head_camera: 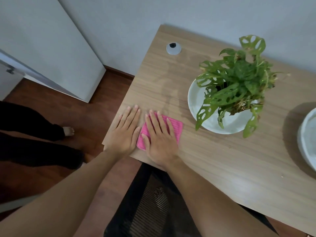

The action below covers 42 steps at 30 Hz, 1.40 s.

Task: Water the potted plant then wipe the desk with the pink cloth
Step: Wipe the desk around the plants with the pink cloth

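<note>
1. while the right hand (159, 139) lies flat, fingers spread, on the pink cloth (172, 127), the left hand (124, 130) lies flat and empty on the bare wood just beside it at the cloth's 9 o'clock, thumb touching or almost touching the cloth's edge; neither hand is curled into a grip.
2. the cloth sits at the desk's (222, 159) near left corner, folded to a rough square and turned so its corners point towards 1 and 7 o'clock; only its right part and near corner show past the hand.
3. the relation that matters, as i judge it: the unwiped wood spreads from the cloth towards 12 and 3 o'clock, and a faint damp-looking streak (166, 93) runs from near the fingertips up towards 12. its long axis runs 12 to 6.
4. the monstera plant (236, 86) on its white saucer (196, 100) stands at the cloth's 2 o'clock, near but apart, so a stroke towards 3 o'clock has to pass in front of the saucer.
5. the right hand is already on the cloth and nearer the plant; the left only braces.
6. counted: two hands, one pink cloth, one potted plant, one saucer, one round cable grommet (173, 48) at 12 o'clock, one pale round dish (306, 137) cut off at the right edge, one black mesh chair (153, 202) below the desk edge.
7. no watering vessel is in view; i judge the wiping step to be in hand.
</note>
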### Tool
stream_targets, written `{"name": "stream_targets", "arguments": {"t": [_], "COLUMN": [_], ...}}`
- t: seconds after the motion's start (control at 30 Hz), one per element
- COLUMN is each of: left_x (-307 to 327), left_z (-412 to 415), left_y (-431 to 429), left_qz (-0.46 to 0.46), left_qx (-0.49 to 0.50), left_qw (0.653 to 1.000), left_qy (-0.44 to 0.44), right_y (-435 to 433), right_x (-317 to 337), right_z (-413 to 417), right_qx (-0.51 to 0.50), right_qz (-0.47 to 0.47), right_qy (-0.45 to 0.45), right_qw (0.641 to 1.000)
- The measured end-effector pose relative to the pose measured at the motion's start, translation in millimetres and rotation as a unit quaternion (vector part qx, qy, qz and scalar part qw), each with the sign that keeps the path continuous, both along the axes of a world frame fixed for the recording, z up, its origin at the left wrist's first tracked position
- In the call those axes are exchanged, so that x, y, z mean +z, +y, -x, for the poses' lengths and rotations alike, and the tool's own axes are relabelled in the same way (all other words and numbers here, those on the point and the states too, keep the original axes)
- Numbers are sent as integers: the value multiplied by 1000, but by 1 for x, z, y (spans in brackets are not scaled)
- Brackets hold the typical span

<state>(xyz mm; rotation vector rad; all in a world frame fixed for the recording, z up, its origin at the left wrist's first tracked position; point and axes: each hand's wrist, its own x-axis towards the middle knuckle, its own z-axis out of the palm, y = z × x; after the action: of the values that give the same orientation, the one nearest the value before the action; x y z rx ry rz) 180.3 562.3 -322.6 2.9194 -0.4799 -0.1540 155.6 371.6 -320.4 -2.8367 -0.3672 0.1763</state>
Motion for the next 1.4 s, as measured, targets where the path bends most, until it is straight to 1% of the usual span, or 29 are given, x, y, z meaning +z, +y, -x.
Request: {"name": "stream_targets", "arguments": {"t": [0.1,0.23,0.33,0.43,0.53,0.63,0.73,0.8,0.87,0.93,1.07,1.13,1.23,1.33,1.4], "left_x": [3,4,6,10,11,11,12,12,13,13,15,14,13,11,11], "left_z": [1,-2,-5,-4,-4,-4,-4,-4,-5,-4,-5,-4,-2,0,1], "left_y": [0,-4,-6,-5,-4,-5,-5,-5,-5,-6,-7,-9,-13,-23,-33], "left_qz": [-19,1,1,-14,-18,-20,-21,-20,-14,-12,-27,-37,-46,-9,-3], "left_qx": [-2,12,13,8,9,11,16,15,14,15,11,12,22,39,21], "left_qw": [1000,1000,1000,1000,1000,1000,1000,1000,1000,1000,1000,999,999,999,999], "left_qy": [-7,1,3,-3,-6,-9,-7,-7,-6,-4,-6,-4,5,28,29], "right_y": [-1,-15,-32,-53,-73,-89,-90,-80,-67,-56,-56,-68,-98,-137,-166], "right_x": [1,0,-1,-1,-2,0,2,3,5,5,3,0,-2,2,6], "right_z": [-13,-41,-50,-43,-18,15,30,25,12,-5,-32,-32,-12,31,62], "right_qx": [4,0,-27,-70,-86,-53,-15,19,76,108,89,63,28,55,91], "right_qz": [5,15,40,42,51,55,68,70,56,41,36,38,38,45,50], "right_qy": [4,-3,-21,-16,-1,39,44,45,41,29,6,2,19,19,36], "right_qw": [1000,1000,999,997,995,996,997,996,995,993,995,997,999,997,994]}}
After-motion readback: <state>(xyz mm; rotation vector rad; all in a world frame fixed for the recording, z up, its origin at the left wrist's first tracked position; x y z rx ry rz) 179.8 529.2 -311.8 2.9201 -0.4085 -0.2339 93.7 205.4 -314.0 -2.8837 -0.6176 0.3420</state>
